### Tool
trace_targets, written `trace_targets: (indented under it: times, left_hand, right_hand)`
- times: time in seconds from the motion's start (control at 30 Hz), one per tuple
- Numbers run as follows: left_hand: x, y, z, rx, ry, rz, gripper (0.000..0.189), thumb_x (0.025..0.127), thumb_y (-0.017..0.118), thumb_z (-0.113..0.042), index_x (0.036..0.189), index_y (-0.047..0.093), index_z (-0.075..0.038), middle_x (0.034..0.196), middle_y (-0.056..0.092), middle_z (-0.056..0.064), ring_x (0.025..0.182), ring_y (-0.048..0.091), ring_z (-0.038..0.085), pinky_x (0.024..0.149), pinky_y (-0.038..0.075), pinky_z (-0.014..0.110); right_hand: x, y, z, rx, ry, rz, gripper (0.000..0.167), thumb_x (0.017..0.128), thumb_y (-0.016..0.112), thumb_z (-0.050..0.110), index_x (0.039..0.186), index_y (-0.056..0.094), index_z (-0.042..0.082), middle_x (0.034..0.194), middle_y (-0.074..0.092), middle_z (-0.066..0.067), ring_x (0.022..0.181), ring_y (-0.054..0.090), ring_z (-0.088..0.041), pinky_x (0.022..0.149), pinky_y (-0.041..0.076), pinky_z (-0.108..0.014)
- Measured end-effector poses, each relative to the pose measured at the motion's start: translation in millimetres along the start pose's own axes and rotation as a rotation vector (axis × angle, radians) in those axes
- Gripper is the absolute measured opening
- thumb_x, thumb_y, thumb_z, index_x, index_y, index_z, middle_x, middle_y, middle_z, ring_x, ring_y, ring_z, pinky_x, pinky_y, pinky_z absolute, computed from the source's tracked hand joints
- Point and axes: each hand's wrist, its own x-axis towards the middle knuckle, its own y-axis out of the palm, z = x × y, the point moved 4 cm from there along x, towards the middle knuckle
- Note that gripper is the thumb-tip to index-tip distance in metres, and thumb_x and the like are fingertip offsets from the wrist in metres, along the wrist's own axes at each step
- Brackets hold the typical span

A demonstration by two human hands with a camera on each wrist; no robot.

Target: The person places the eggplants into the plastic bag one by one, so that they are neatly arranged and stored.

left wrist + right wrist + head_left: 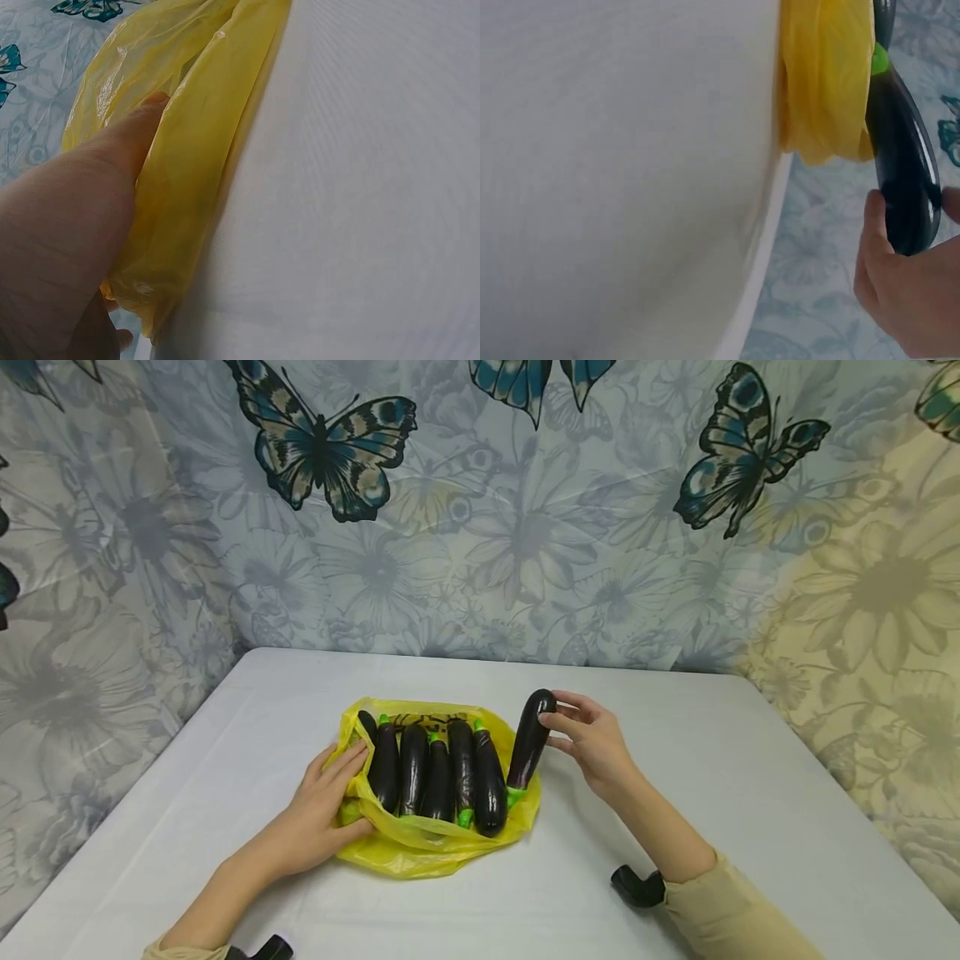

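Observation:
Near the table's middle, a yellow plastic bag (pixel 420 856) lies with its mouth spread wide. Several dark, glossy eggplants (pixel 451 777) with green stem ends lie side by side in it. My right hand (pixel 596 743) pinches another eggplant (pixel 529 735) by its thick end. That eggplant tilts over the bag's right side, its green end down at the bag. The right wrist view has the thumb and fingers on both sides of the held eggplant (pixel 905 157). My left hand (pixel 318 818) rests on the bag's left edge with fingers and thumb spread, the thumb (pixel 142 124) against the yellow plastic.
A white cloth covers the table (pixel 540 893). Behind it hangs a fabric backdrop (pixel 525 527) printed with flowers and butterflies. A black curved piece (pixel 637 887) sits by the right sleeve, with a similar black piece (pixel 272 948) by the left sleeve.

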Motion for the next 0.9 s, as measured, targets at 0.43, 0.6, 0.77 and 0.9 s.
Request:
trace_targets:
  times: [0.43,0.6,0.77,0.9]
  left_hand:
    - [-4.1,-1.9,4.8,-0.010,-0.015,-0.007,0.092,0.087,0.073,-0.040,0.158,0.021,-0.013,0.163,0.014,-0.001,0.145,0.001,0.039,0.108,0.016,0.068]
    - [-3.7,-1.5,3.6,-0.012,-0.004,-0.008,0.092,0.087,0.073,-0.039,0.158,0.021,-0.012,0.163,0.014,0.000,0.145,0.001,0.040,0.108,0.015,0.068]
    - [-1.5,0.1,2.6,-0.005,0.000,-0.004,0.092,0.087,0.072,-0.041,0.158,0.020,-0.013,0.163,0.013,-0.001,0.145,0.001,0.038,0.108,0.016,0.068]
    - [-0.2,0.5,3.2,0.003,-0.007,0.002,0.092,0.088,0.071,-0.042,0.159,0.019,-0.014,0.163,0.012,-0.003,0.146,0.000,0.037,0.109,0.016,0.066]
  right_hand:
    - [12.1,26,-14,-0.363,0.070,0.078,0.071,0.076,0.087,0.018,0.137,0.053,0.004,0.115,0.055,-0.020,0.083,0.068,-0.029,0.077,0.057,-0.042]
    - [12.7,26,-15,-0.354,0.077,0.056,0.069,0.077,0.085,0.012,0.137,0.052,0.002,0.112,0.059,-0.022,0.082,0.068,-0.028,0.075,0.058,-0.042]
    - [-0.3,14,7,-0.350,0.064,0.068,0.067,0.079,0.082,0.011,0.139,0.053,0.003,0.121,0.056,-0.022,0.090,0.067,-0.028,0.080,0.057,-0.042]
    - [-10.5,8,19,-0.462,0.069,0.180,0.060,0.078,0.081,0.014,0.133,0.059,0.001,0.119,0.058,-0.019,0.095,0.063,-0.029,0.078,0.057,-0.040]
